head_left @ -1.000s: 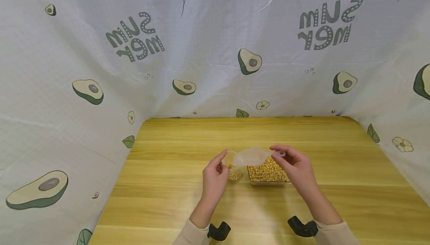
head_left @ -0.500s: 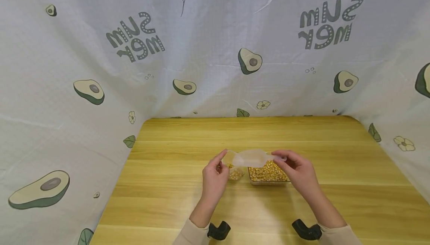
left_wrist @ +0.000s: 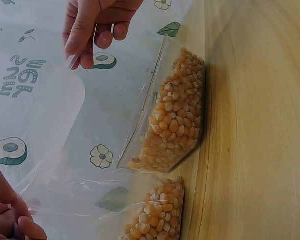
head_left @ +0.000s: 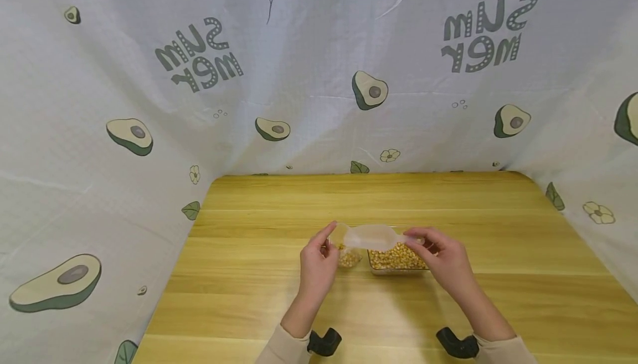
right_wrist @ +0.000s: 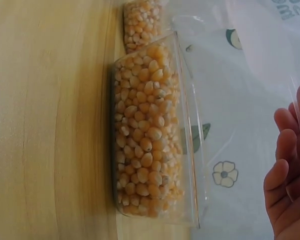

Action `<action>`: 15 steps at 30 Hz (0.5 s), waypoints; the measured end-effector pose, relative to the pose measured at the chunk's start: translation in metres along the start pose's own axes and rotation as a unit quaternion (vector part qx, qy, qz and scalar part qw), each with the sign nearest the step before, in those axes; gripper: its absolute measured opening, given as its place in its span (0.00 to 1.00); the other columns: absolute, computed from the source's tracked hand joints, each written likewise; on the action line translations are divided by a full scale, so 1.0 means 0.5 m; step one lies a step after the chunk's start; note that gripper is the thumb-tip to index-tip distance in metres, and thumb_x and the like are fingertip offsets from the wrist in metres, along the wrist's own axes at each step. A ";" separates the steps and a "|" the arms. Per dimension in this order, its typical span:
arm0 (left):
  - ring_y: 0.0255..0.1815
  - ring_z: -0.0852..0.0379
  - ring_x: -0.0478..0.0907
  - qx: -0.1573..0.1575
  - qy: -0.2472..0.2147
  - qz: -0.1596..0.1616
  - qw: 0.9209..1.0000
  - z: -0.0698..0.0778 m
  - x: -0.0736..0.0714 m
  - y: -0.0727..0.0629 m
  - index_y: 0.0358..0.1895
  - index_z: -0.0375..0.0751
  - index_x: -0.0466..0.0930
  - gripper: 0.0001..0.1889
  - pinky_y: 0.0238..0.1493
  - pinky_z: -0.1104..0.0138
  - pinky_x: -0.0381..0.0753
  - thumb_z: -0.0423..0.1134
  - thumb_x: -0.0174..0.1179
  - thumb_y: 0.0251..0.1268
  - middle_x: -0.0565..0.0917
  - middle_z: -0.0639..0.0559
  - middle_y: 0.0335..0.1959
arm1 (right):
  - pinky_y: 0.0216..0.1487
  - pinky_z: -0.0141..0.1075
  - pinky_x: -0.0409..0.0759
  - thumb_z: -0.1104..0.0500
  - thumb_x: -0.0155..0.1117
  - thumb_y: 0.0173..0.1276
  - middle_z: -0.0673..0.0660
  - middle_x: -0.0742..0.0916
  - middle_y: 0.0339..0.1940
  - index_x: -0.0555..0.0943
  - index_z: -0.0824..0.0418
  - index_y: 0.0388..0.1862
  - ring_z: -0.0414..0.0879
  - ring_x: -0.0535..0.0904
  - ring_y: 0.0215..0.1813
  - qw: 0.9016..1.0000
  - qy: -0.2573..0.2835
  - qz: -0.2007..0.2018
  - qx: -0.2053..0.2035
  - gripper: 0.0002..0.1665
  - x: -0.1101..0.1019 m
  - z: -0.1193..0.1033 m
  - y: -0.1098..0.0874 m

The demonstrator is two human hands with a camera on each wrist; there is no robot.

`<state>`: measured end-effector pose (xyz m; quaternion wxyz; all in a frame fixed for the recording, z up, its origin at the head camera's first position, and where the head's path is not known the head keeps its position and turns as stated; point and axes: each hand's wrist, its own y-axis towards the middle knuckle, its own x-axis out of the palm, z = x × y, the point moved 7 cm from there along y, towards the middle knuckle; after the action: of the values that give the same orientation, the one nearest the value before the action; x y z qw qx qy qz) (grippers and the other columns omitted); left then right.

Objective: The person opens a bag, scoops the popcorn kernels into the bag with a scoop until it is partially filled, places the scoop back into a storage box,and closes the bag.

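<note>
My left hand (head_left: 320,259) pinches the rim of a clear plastic bag (left_wrist: 115,200) between curled fingers and thumb. Corn kernels (left_wrist: 157,212) fill the bag's bottom, which sits on the table. In my right hand (head_left: 443,250), thumb and fingers pinch the handle of a translucent white scoop (head_left: 371,237). The scoop lies nearly level, its front end at the bag's mouth and its bowl partly above a clear rectangular container (right_wrist: 190,150). More kernels (right_wrist: 145,125) fill much of that container, which stands just right of the bag. No kernels show in the scoop.
The wooden table (head_left: 259,281) reaches forward to a white cloth (head_left: 319,48) printed with avocados, which hangs at the back and sides. A black mount (head_left: 324,343) sits on the left wrist and another black mount (head_left: 457,343) on the right.
My right hand has shifted slightly right and toward the body, and the scoop's handle end has come down with it. The left hand and bag stay almost where they were.
</note>
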<state>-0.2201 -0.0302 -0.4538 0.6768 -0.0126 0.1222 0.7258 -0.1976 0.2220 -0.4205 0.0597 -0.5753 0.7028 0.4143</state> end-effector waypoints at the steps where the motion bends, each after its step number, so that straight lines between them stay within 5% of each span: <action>1: 0.23 0.65 0.61 0.001 0.001 0.002 1.000 0.001 0.000 0.000 0.63 0.48 0.81 0.27 0.19 0.78 0.56 0.22 0.50 0.65 0.81 0.39 0.59 | 0.27 0.24 0.74 0.68 0.72 0.60 0.50 0.87 0.32 0.88 0.55 0.42 0.33 0.73 0.27 1.000 -0.005 0.000 -0.005 0.13 0.000 -0.001 0.000; 9: 0.22 0.65 0.60 0.004 0.000 0.007 1.000 -0.001 0.001 0.000 0.62 0.47 0.81 0.26 0.18 0.78 0.55 0.22 0.50 0.64 0.81 0.41 0.61 | 0.26 0.22 0.71 0.75 0.72 0.54 0.54 0.88 0.32 0.88 0.60 0.42 0.31 0.71 0.25 0.998 -0.004 0.014 -0.068 0.18 -0.001 -0.002 -0.007; 15: 0.24 0.64 0.61 -0.005 -0.007 0.002 1.000 -0.005 0.002 0.001 0.63 0.49 0.81 0.27 0.18 0.78 0.55 0.22 0.50 0.64 0.81 0.40 0.60 | 0.23 0.23 0.68 0.73 0.70 0.59 0.55 0.88 0.35 0.88 0.58 0.43 0.31 0.70 0.24 0.999 -0.018 0.014 -0.026 0.16 -0.008 0.017 -0.017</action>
<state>-0.2212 -0.0296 -0.4562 0.6760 -0.0110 0.1137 0.7280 -0.1921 0.2305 -0.4282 0.0520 -0.5591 0.6986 0.4434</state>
